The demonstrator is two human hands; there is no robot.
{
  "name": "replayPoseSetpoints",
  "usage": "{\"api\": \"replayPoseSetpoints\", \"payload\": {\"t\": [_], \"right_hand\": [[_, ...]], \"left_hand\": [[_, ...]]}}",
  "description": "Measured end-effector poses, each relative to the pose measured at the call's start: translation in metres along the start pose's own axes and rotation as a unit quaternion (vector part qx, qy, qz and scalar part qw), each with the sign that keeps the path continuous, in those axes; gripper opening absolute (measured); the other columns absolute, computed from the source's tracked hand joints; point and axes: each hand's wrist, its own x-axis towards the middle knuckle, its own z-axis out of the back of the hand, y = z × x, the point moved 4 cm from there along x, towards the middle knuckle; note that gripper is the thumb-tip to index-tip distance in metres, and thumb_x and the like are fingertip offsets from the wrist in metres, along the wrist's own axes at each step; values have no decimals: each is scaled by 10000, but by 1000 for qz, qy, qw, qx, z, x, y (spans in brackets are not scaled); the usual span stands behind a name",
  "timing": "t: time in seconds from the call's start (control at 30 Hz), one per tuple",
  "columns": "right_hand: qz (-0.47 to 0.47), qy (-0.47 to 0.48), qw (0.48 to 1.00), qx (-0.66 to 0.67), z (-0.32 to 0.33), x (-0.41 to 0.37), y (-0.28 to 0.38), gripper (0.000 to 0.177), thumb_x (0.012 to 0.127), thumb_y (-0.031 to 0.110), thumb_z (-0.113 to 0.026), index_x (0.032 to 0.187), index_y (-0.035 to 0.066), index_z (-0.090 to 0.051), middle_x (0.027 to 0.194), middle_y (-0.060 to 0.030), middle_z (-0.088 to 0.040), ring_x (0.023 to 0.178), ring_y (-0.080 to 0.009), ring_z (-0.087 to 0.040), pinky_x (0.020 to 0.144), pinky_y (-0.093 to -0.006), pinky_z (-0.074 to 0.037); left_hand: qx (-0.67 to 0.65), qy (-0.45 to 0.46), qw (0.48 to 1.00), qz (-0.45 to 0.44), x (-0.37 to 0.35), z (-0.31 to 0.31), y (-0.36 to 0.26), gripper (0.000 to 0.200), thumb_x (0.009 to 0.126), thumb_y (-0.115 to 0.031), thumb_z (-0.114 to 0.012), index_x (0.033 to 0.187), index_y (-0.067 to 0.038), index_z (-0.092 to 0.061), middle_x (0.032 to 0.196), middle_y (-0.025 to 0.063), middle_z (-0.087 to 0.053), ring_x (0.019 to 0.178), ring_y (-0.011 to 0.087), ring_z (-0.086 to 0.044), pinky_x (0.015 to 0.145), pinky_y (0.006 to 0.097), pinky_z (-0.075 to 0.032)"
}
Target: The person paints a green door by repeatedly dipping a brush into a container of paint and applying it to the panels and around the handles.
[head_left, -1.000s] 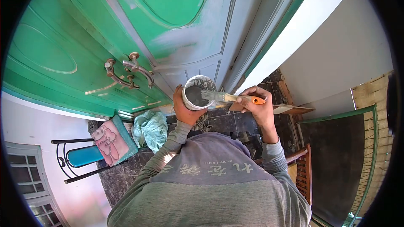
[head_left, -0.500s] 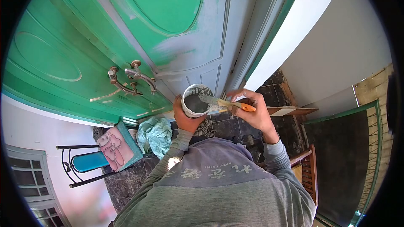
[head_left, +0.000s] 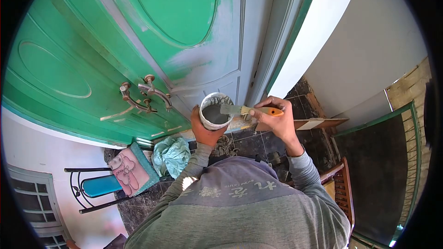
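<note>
The left hand (head_left: 206,129) clamps a white round tub of grey paint (head_left: 216,110) before the half-greyed green door (head_left: 221,60). The right hand (head_left: 277,122) grips an orange-handled brush (head_left: 249,109), its bristles over the rim. This looks like loading, and wiping off excess seems called for next.

Left hand (head_left: 206,131): raised before the chest, fingers wrapped in a cupped grip, elbow bent, grey sleeve to the wrist. Right hand (head_left: 278,121): level alongside, fingers pinched closed, wrist cocked inward, forearm sleeved.
</note>
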Motion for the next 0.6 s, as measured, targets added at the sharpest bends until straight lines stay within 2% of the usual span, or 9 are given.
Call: {"api": "replayPoseSetpoints", "payload": {"t": [0.03,0.13,0.23,0.33,0.4,0.5,0.6], "right_hand": [[-5,-1,1000,-25,0,0,2,110,848,62,-769,897,-29,-731,802,-60,-722,666,-102,-651,653,-258,-536],[-86,-27,991,95,-1,0,-2,124,854,47,-769,928,-41,-722,806,-63,-720,687,-90,-659,637,-243,-533],[-69,-61,989,112,0,1,0,143,861,29,-768,956,-54,-702,816,-79,-719,690,-100,-678,630,-242,-551],[-68,-61,991,95,0,1,-4,139,876,38,-766,947,-59,-698,814,-86,-721,683,-112,-684,630,-247,-560],[-71,-76,990,99,-3,0,-5,150,886,60,-769,946,-60,-702,803,-86,-723,687,-112,-685,628,-247,-560],[-40,-51,998,7,-4,1,-4,174,908,97,-769,948,-59,-703,798,-93,-730,707,-117,-699,628,-243,-561],[-120,3,992,51,-2,1,-8,197,927,121,-764,967,-62,-703,807,-100,-738,726,-126,-716,633,-239,-571]], "left_hand": [[-4,1,1000,3,1,0,-2,1053,568,-237,-999,1408,14,-417,1276,192,-612,1180,312,-634,1006,425,-513],[-13,1,1000,-2,4,1,-3,1034,575,-237,-1001,1394,17,-423,1268,187,-611,1172,306,-634,995,423,-517],[-2,1,1000,-8,4,0,0,1017,581,-242,-1000,1383,15,-430,1258,182,-612,1163,298,-636,986,418,-521],[-24,11,999,27,1,-2,10,1156,535,-344,-1003,1443,32,-395,1365,234,-530,1273,402,-544,1079,490,-445],[-32,13,999,31,2,-2,12,1147,537,-336,-1004,1438,29,-396,1360,229,-534,1265,396,-550,1070,486,-452],[-34,11,999,31,1,0,13,1137,537,-330,-1004,1433,24,-401,1353,222,-540,1260,389,-554,1064,485,-454],[-39,2,999,27,2,1,14,1125,535,-318,-1005,1429,14,-407,1342,212,-547,1254,381,-557,1057,484,-456]]}}
